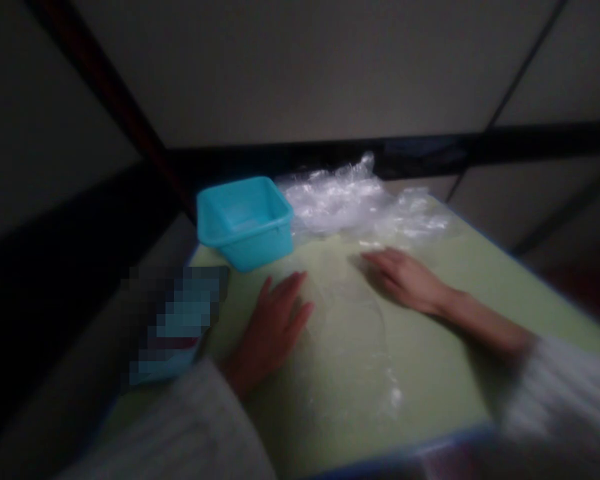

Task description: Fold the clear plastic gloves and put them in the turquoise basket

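A clear plastic bag (pixel 347 347) lies flat on the yellow-green table, its edges faint in the dim, blurred view. My left hand (pixel 273 327) is at the bag's left side, thumb apart from the fingers and nothing held. On the other side, my right hand (pixel 405 277) is near the bag's upper right edge with its fingers stretched out to the left. Whether its fingertips press on the plastic I cannot tell. Behind both hands sits a heap of crumpled clear plastic bags (pixel 337 200).
A turquoise plastic basin (pixel 257 247) stands at the table's far left, touching or close beside the heap. Left of my left hand is a pixelated dark-edged flat object (pixel 185 320). The table (pixel 450 373) has a blue edge; a pale panelled wall (pixel 300 73) rises behind it.
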### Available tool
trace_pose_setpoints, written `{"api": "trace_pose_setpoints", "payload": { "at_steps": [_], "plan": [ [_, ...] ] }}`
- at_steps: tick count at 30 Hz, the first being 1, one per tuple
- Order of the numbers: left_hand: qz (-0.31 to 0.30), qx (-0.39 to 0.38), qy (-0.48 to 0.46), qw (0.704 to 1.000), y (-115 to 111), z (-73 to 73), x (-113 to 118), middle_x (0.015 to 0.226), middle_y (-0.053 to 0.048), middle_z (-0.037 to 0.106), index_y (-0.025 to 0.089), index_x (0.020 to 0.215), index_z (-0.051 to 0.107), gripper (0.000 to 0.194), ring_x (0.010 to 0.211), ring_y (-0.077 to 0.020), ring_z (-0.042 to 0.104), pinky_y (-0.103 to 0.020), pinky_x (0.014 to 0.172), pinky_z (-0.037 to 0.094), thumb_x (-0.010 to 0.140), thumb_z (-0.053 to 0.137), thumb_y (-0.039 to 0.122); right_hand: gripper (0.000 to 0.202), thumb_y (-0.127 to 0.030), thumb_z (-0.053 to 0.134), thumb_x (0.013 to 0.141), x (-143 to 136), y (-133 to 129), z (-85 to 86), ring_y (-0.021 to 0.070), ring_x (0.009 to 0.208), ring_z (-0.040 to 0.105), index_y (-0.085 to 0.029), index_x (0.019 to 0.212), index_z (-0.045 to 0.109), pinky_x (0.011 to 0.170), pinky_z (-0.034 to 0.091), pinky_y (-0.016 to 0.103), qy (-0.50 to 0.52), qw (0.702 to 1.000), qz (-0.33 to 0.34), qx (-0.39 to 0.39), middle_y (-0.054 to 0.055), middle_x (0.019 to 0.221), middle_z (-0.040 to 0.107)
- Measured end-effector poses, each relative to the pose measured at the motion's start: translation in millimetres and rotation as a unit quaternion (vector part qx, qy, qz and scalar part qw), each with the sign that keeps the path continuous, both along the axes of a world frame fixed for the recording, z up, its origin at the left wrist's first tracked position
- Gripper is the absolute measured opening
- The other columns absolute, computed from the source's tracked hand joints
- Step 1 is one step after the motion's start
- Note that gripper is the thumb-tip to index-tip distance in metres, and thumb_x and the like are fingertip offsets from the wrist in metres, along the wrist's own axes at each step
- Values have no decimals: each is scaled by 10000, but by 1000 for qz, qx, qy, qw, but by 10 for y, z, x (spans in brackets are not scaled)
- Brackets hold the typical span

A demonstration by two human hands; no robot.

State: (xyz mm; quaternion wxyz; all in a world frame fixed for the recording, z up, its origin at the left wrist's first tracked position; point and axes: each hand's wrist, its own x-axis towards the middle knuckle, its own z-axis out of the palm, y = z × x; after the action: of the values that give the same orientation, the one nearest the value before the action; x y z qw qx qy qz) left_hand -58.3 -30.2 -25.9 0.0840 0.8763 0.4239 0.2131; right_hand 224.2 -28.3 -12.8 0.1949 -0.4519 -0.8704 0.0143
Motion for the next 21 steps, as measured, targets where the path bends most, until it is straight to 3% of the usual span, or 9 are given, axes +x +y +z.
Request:
{"api": "trace_pose_setpoints", "payload": {
  "at_steps": [4, 8, 15, 21],
  "plan": [
    [-120, 1, 45, 992, -21, 35, -26, 1485, -138, 281, 125, 1432, 198, 557, 1379, -227, 228, -460, 1133, 146, 932, 354, 317, 543, -310, 386, 946, -87, -80, 35, 242, 1355, 277, -169, 1445, 223, 1092, 254, 481, -9, 992, 118, -42, 127, 1478, 296],
    [-238, -22, 93, 966, -41, 59, -49, 1521, -133, 168, 140, 1457, 122, 709, 1403, -236, 127, -435, 1141, 127, 907, 395, 495, 710, -433, 379, 944, -181, -161, 14, 235, 1402, 90, -123, 1468, 15, 1126, 121, 494, -58, 975, 194, -97, 163, 1521, 88],
    [-247, -38, 119, 961, -36, 35, -37, 1507, -155, 201, 127, 1453, 138, 745, 1398, -237, 155, -429, 1135, 142, 891, 397, 543, 786, -516, 387, 917, -209, -211, -25, 241, 1400, 107, -74, 1461, 32, 1131, 93, 477, -71, 969, 208, -108, 212, 1504, 129],
    [-247, -41, 115, 961, -40, 43, -40, 1511, -141, 200, 145, 1454, 139, 752, 1399, -240, 149, -440, 1137, 142, 879, 441, 524, 777, -502, 383, 923, -187, -199, -40, 236, 1405, 70, -108, 1466, -9, 1130, 95, 473, -46, 971, 206, -111, 185, 1520, 88]
  ]
}}
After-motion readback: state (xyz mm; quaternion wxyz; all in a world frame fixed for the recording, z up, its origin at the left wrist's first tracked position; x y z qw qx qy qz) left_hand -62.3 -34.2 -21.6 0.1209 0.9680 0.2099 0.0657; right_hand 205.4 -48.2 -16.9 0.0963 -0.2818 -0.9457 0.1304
